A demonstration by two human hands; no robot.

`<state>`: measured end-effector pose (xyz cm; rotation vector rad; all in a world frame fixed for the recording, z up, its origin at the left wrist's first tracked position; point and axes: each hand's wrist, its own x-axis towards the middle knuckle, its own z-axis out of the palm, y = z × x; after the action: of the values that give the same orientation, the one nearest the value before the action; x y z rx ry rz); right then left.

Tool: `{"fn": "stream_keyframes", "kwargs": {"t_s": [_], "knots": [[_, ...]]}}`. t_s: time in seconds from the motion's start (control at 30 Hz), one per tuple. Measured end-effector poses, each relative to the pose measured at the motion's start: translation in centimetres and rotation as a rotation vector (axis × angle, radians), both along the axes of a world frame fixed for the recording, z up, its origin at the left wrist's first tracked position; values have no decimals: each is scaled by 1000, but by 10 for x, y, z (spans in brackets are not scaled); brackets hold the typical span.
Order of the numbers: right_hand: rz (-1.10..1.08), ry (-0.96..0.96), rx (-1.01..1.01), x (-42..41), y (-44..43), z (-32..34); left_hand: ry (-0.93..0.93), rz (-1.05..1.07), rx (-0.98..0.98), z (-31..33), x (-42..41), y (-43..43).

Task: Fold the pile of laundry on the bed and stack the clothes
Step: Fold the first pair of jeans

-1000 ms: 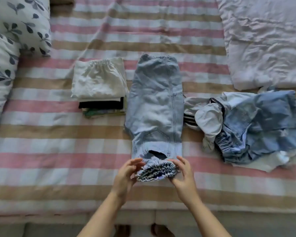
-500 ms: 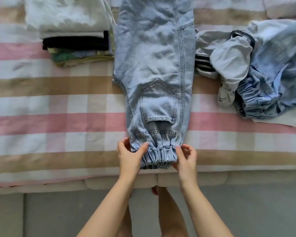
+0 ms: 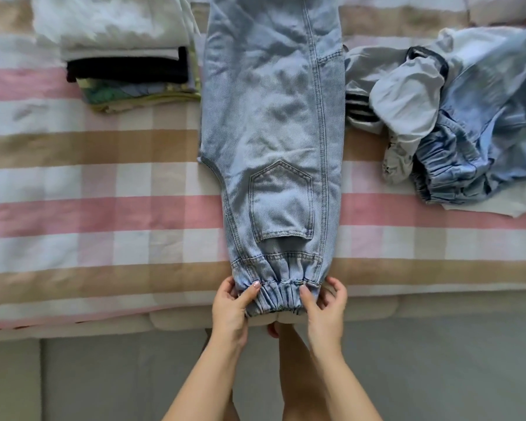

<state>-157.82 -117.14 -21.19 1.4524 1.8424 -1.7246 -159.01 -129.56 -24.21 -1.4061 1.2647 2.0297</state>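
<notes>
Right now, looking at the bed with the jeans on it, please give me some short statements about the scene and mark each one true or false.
1. Both hands pinch the gathered elastic waistband of the light blue denim jeans. True: the left hand and the right hand each hold one end of it.
2. The folded stack of clothes lies to the right of the jeans. False: it lies to their left; the unfolded pile of clothes is on the right.
3. The jeans' back pocket faces up. True.
4. The top piece of the folded stack is black. False: it is white, with a black piece under it.
5. The jeans lie on a striped pink, beige and white bedsheet. True.
</notes>
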Motion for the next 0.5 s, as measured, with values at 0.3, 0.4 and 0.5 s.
{"fn": "stream_keyframes", "kwargs": {"t_s": [0.3,0.4,0.5], "knots": [[-103,-110,9,14,-11,-11,0,91,-547,7,7,13],[-235,-91,-175,13,-12,-11,-34,-67,-521,14,17,19],[-300,-63,-322,15,-16,-8,-36,-168,-510,16,21,21]]}}
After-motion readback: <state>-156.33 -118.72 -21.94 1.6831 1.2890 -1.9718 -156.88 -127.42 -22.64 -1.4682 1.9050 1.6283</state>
